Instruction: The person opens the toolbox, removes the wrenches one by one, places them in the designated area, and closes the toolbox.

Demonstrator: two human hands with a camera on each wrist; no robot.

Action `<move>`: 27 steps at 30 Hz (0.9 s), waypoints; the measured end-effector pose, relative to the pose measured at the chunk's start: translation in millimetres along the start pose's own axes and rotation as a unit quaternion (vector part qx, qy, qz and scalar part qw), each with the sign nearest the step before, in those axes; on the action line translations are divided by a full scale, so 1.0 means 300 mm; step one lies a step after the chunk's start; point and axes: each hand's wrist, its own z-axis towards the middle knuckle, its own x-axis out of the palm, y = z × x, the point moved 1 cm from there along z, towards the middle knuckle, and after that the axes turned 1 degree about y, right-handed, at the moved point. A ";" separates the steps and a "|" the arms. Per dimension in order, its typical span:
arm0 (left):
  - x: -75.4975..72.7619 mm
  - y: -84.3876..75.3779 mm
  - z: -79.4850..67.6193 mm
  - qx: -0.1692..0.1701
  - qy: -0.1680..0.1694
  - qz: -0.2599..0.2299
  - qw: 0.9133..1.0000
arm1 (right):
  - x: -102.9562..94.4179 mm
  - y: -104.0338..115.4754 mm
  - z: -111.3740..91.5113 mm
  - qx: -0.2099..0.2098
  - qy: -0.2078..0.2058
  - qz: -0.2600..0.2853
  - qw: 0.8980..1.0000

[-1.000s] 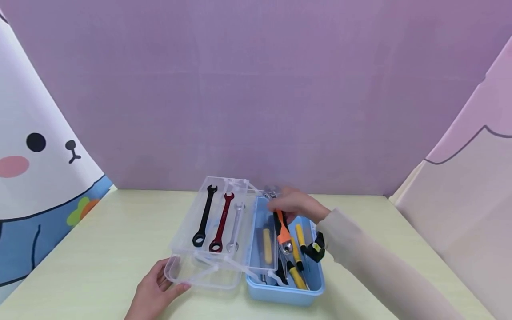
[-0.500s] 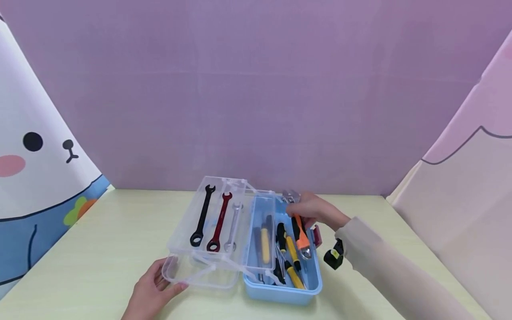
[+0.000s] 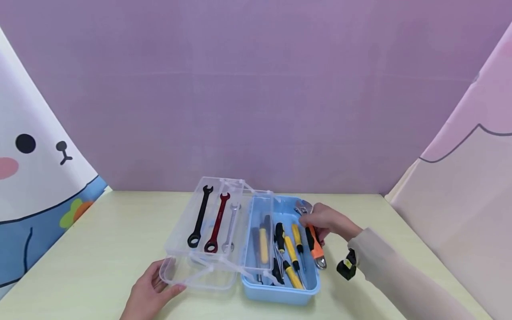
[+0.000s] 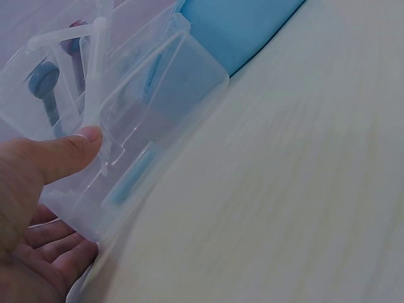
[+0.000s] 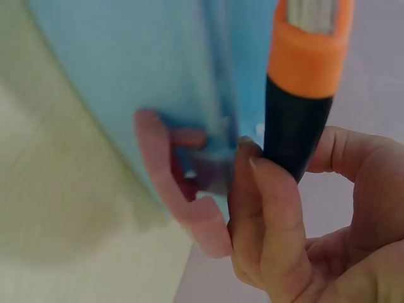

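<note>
My right hand [image 3: 326, 221] grips an adjustable wrench [image 3: 316, 249] with an orange and black handle, jaw end pointing away from me. The wrench hangs over the right rim of a blue toolbox [image 3: 280, 294]. In the right wrist view, my fingers [image 5: 278, 214] curl against the handle's black part. At the left, my left hand [image 3: 150, 289] holds the near corner of the toolbox's clear plastic lid [image 3: 222, 284], thumb on top and fingers beneath. Above that lid, a clear tray holds a black spanner [image 3: 202, 213], a red spanner [image 3: 218, 222] and a silver spanner [image 3: 231, 226].
Several yellow and black handled tools, among them a screwdriver [image 3: 294, 275], lie inside the blue box. A pink latch [image 5: 183, 196] sticks out from its side. The pale table [image 3: 120, 231] meets a purple backdrop [image 3: 256, 111] behind.
My right hand has carried the adjustable wrench rightward, from above the middle of the box to its right rim. The left hand stays at the lid corner.
</note>
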 end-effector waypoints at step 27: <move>-0.001 -0.022 -0.017 -0.015 -0.004 0.006 1.000 | 0.003 -0.157 0.010 0.006 0.008 0.031 0.999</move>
